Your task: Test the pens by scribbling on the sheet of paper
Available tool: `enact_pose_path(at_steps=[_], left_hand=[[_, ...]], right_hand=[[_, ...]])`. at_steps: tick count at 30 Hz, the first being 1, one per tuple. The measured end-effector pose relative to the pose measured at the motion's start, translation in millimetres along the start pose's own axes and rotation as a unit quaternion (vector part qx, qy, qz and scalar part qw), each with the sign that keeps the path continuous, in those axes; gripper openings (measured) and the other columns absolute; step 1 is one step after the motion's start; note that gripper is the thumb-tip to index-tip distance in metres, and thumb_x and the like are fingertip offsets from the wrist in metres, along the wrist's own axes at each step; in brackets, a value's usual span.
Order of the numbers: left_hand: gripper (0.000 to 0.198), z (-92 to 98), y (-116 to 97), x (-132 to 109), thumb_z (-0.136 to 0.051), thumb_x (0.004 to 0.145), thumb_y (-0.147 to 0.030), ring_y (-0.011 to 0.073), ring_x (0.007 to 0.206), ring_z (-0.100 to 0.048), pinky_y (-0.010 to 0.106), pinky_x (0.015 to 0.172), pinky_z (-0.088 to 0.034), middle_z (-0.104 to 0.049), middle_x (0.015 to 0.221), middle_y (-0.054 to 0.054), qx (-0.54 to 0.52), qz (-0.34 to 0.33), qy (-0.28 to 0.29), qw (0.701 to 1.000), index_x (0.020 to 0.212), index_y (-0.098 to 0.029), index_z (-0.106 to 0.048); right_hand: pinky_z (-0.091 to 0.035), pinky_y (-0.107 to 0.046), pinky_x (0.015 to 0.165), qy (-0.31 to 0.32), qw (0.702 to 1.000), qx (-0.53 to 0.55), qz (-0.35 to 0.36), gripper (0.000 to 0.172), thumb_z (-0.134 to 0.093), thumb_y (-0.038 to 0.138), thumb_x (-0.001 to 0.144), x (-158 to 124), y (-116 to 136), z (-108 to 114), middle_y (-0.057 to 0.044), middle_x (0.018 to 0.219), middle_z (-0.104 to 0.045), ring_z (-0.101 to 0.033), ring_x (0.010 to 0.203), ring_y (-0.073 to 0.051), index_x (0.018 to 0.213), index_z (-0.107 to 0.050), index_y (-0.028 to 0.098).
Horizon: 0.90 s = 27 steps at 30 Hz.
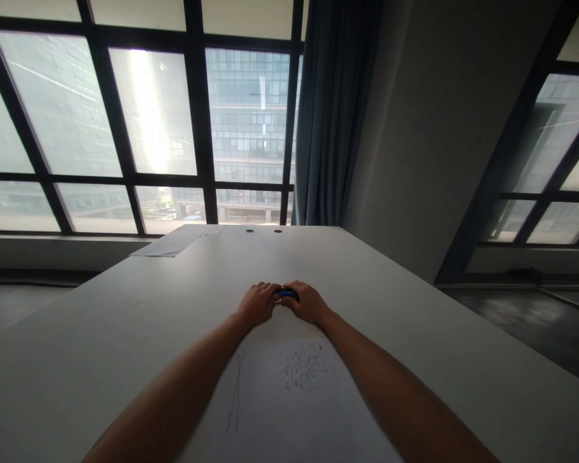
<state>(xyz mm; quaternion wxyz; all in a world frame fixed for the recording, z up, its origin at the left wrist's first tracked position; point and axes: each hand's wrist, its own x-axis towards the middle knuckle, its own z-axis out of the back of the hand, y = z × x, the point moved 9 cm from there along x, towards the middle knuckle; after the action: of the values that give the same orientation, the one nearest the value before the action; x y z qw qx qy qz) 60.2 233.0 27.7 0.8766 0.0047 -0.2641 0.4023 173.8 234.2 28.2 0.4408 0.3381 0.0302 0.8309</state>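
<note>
Both my arms reach forward over a white table [414,334]. My left hand [257,302] and my right hand [308,301] meet at the middle of the table, fingers curled around a small blue and black object [286,294] held between them. I cannot make out what the object is. Between my forearms lies a white sheet of paper [289,399] with a patch of pencil scribble [306,366] and two long thin pencil lines [236,392].
More sheets of paper [176,243] lie at the table's far left corner. Two small round holes [263,230] sit near the far edge. Large dark-framed windows [197,128] and a blue-grey curtain [335,116] stand behind the table; a wall column [443,128] is to the right.
</note>
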Motion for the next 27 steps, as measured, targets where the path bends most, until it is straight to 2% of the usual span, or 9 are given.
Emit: enact_pose_path(at_steps=[6, 13, 17, 20, 23, 25, 27], left_hand=[[0.046, 3.0, 7.1, -2.8, -0.045, 0.089, -0.055, 0.0248, 0.104, -0.057, 0.038, 0.092, -0.043, -0.065, 0.111, 0.008, 0.011, 0.041, -0.011, 0.999, 0.12, -0.022, -0.058], [0.046, 2.8, 8.2, -4.2, -0.051, 0.087, -0.048, 0.0238, 0.107, -0.056, 0.037, 0.095, -0.044, -0.065, 0.114, 0.008, -0.009, 0.029, -0.007, 1.0, 0.124, -0.022, -0.057], [0.047, 4.4, 5.6, -5.3, -0.056, 0.084, -0.046, 0.0246, 0.106, -0.056, 0.037, 0.094, -0.044, -0.065, 0.113, 0.008, -0.016, 0.011, -0.016, 1.0, 0.123, -0.021, -0.057], [0.047, 3.2, 6.6, -5.2, -0.059, 0.082, -0.044, 0.0247, 0.106, -0.057, 0.038, 0.095, -0.044, -0.065, 0.115, 0.007, -0.025, 0.002, -0.022, 0.999, 0.123, -0.021, -0.056], [0.049, 1.4, 9.0, -4.8, -0.062, 0.08, -0.043, 0.0251, 0.107, -0.057, 0.038, 0.095, -0.045, -0.064, 0.117, 0.007, -0.036, -0.002, -0.028, 0.999, 0.124, -0.022, -0.055], [0.049, 0.5, 10.4, -5.0, -0.063, 0.079, -0.043, 0.0252, 0.107, -0.057, 0.038, 0.095, -0.045, -0.064, 0.116, 0.007, -0.045, -0.002, -0.031, 0.999, 0.123, -0.022, -0.056], [0.048, 2.1, 11.2, -5.4, -0.064, 0.079, -0.042, 0.025, 0.105, -0.057, 0.038, 0.093, -0.045, -0.064, 0.114, 0.007, -0.048, 0.001, -0.042, 0.998, 0.122, -0.022, -0.056]], right_hand=[[-0.045, -0.038, 0.092, -0.008, 0.999, -0.042, -0.013, 0.043, -0.062, 0.044, 0.083, -1.4, 3.1, 5.2, -0.011, 0.111, -0.064, -0.059, 0.102, -0.024, 0.118, -0.061, 0.019], [-0.043, -0.041, 0.097, -0.001, 0.999, -0.035, -0.021, 0.052, -0.066, 0.038, 0.078, -5.6, -0.1, 4.2, -0.012, 0.121, -0.06, -0.056, 0.11, -0.026, 0.125, -0.056, 0.017], [-0.043, -0.039, 0.096, -0.014, 0.999, -0.027, -0.031, 0.044, -0.067, 0.035, 0.077, -8.4, 0.0, 10.3, -0.01, 0.115, -0.063, -0.058, 0.106, -0.025, 0.118, -0.061, 0.018], [-0.043, -0.036, 0.096, -0.022, 0.999, -0.01, -0.036, 0.034, -0.059, 0.032, 0.085, -10.2, 1.0, 13.4, -0.01, 0.115, -0.063, -0.058, 0.106, -0.023, 0.116, -0.062, 0.018], [-0.042, -0.034, 0.097, -0.03, 0.999, -0.007, -0.043, 0.033, -0.052, 0.032, 0.09, -12.1, -2.1, 12.8, -0.01, 0.118, -0.062, -0.057, 0.109, -0.021, 0.117, -0.061, 0.017], [-0.041, -0.036, 0.097, -0.048, 0.997, -0.02, -0.051, 0.032, -0.05, 0.032, 0.091, -12.2, -5.6, 14.9, -0.01, 0.118, -0.062, -0.056, 0.109, -0.022, 0.117, -0.061, 0.017], [-0.04, -0.038, 0.096, -0.089, 0.994, -0.036, -0.053, 0.03, -0.048, 0.032, 0.092, -9.8, -3.7, 26.2, -0.01, 0.115, -0.063, -0.056, 0.109, -0.022, 0.113, -0.062, 0.017]])
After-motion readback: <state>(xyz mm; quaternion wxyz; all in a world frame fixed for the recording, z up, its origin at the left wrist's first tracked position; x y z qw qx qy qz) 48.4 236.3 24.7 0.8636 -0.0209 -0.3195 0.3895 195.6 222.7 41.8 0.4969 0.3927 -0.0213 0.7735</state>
